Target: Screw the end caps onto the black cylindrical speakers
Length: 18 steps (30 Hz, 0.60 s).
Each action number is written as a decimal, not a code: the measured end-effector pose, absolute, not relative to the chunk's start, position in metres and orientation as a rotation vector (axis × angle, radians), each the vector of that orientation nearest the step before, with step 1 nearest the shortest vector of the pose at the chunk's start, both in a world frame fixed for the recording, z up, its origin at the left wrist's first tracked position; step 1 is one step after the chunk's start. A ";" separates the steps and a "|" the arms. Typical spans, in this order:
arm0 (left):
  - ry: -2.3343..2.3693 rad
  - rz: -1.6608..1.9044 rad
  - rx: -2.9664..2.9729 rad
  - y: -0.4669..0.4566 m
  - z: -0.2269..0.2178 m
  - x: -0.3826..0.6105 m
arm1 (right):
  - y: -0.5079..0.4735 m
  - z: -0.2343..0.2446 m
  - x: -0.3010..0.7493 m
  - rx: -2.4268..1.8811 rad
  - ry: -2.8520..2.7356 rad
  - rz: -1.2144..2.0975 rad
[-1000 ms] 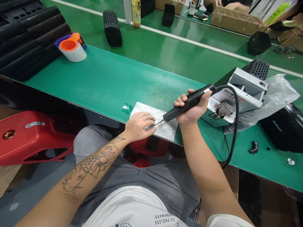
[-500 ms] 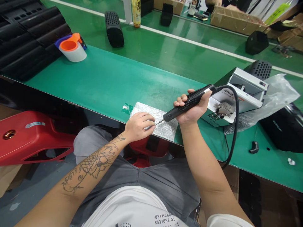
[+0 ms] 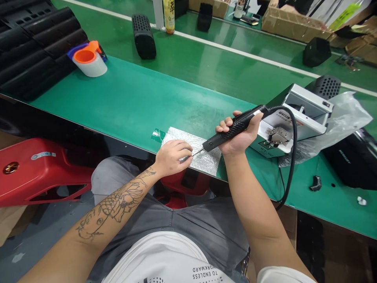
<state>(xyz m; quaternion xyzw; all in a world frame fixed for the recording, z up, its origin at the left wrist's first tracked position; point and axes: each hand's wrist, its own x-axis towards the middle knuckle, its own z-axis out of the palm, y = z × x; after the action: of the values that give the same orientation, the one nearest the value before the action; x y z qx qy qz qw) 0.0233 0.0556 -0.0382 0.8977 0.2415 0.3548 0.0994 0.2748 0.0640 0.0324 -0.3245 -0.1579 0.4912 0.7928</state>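
My right hand (image 3: 239, 133) is wrapped round a black electric screwdriver (image 3: 232, 131), its thin bit (image 3: 198, 152) slanting down to the left. At the tip of that bit, the fingers of my left hand (image 3: 175, 157) are pinched together. A small greyish piece shows between them, too covered to make out. Under both hands lies a crinkled silvery sheet (image 3: 207, 159) at the near edge of the green table (image 3: 132, 106). The screwdriver's black cable (image 3: 293, 157) loops down on the right.
A screw feeder box (image 3: 306, 114) stands right, beside a clear plastic bag (image 3: 350, 118) and a black case (image 3: 356, 157). An orange-rimmed cup (image 3: 90, 61) sits left, by stacked black housings (image 3: 38, 47). Perforated black housings (image 3: 144, 37) stand beyond. A red stool (image 3: 59, 165) is lower left.
Beyond the table, the perforated housings in the nearer lane have shifted slightly right, and the black pieces in the farther lane slightly left. My hands and the screwdriver have hardly moved.
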 end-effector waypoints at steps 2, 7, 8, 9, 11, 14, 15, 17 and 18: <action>0.702 1.081 2.657 0.055 -0.038 0.024 | 0.064 0.033 0.275 -0.701 -0.338 1.057; 0.686 1.135 2.651 0.055 -0.038 0.025 | 0.065 0.032 0.275 -0.680 -0.313 1.070; 0.688 1.134 2.649 0.055 -0.038 0.025 | 0.065 0.032 0.275 -0.677 -0.310 1.073; 0.691 1.131 2.649 0.055 -0.039 0.025 | 0.065 0.032 0.276 -0.674 -0.310 1.076; 0.698 1.119 2.650 0.055 -0.039 0.025 | 0.065 0.032 0.276 -0.671 -0.313 1.082; 0.699 1.118 2.657 0.055 -0.040 0.025 | 0.065 0.032 0.276 -0.665 -0.314 1.088; 0.695 1.126 2.659 0.055 -0.040 0.025 | 0.065 0.032 0.276 -0.663 -0.313 1.089; 0.686 1.139 2.669 0.055 -0.039 0.025 | 0.064 0.032 0.276 -0.658 -0.311 1.095; 0.684 1.142 2.674 0.055 -0.039 0.025 | 0.064 0.032 0.276 -0.656 -0.310 1.097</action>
<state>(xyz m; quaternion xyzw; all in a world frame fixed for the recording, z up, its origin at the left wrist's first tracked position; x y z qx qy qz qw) 0.0251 0.0555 -0.0392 0.8926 0.2283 0.3811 0.0771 0.2764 0.0645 0.0319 -0.3049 -0.1441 0.5098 0.7915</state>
